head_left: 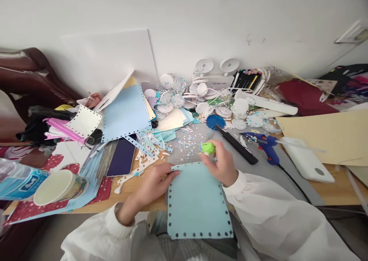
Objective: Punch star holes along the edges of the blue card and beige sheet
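Note:
A light blue sheet of paper [198,201] with small flower-shaped holes along its edges hangs over the table's front edge, above my lap. My left hand [156,182] pinches its upper left corner between thumb and fingers. In my right hand [222,163] is a small green craft punch [207,148], held just above the sheet's top right corner. I cannot tell whether the punch touches the paper. Tiny punched-out bits of paper [186,142] lie scattered on the grey cutting mat [198,130] beyond both hands.
Right of the mat's middle lie a black utility knife [237,144], a blue glue gun [268,147] and a blue lid [215,122]. White discs with beads [201,96] pile up by the wall. A paper cup [57,188], a bottle [20,180] and a dark phone [121,157] are left.

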A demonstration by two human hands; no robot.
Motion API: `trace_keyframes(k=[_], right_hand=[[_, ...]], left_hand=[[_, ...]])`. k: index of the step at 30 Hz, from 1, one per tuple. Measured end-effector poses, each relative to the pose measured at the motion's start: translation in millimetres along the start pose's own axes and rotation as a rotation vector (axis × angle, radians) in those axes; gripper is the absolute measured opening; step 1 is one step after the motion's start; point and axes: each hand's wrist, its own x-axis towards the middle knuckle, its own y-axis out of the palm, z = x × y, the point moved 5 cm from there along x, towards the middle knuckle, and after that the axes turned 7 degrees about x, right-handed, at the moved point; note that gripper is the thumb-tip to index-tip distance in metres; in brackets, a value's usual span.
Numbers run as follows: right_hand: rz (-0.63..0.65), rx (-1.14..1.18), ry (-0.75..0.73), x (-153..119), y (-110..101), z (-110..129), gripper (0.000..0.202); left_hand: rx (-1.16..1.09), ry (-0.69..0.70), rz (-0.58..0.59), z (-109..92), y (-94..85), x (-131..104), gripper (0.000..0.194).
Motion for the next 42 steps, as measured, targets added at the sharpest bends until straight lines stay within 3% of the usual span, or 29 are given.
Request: trace_keyframes(k=[5, 8, 10, 14, 17, 22, 27, 30, 35, 42], right_hand=[[-0.149, 0.354, 0.515, -21, -44, -47, 0.030], [-0.125, 0.531, 0.755, -37, -38, -64, 0.038], [-0.092, 0.597, 0.789, -40, -24, -63, 0.041], [0.009, 0.729, 0.765, -27, 11, -52, 0.040], [0.046, 0.790, 0.729, -13, 23, -52, 0.037], [0.014, 0.703, 0.639, -2, 2, -66, 0.026], [0.068, 0.415, 0.495, -1, -22, -66, 0.013], [0.218, 0.215, 0.372, 3, -17, -57, 0.008], [0.430, -0.031, 0.189, 13, 3, -50, 0.021], [0.550, -0.183, 0.074, 21, 13, -49, 0.015]], left_hand=[[-0.064, 0.082, -0.077, 3, -8.6, -16, 0.034], [-0.152, 0.106, 0.001, -2, -10.3, -28, 0.016], [-0.217, 0.122, 0.047, -9, -8.9, -35, 0.017], [-0.260, 0.127, 0.098, -22, -4.5, -49, 0.024], [-0.253, 0.115, 0.123, -27, -3.1, -56, 0.025], [-0.265, 0.106, 0.110, -29, -5.5, -60, 0.026], [-0.290, 0.122, 0.138, -35, -2.0, -52, 0.026], [-0.293, 0.158, 0.167, -43, 3.4, -48, 0.026], [-0.320, 0.126, 0.150, -54, 13.3, -53, 0.025], [-0.391, 0.061, 0.091, -56, 22.4, -62, 0.021]])
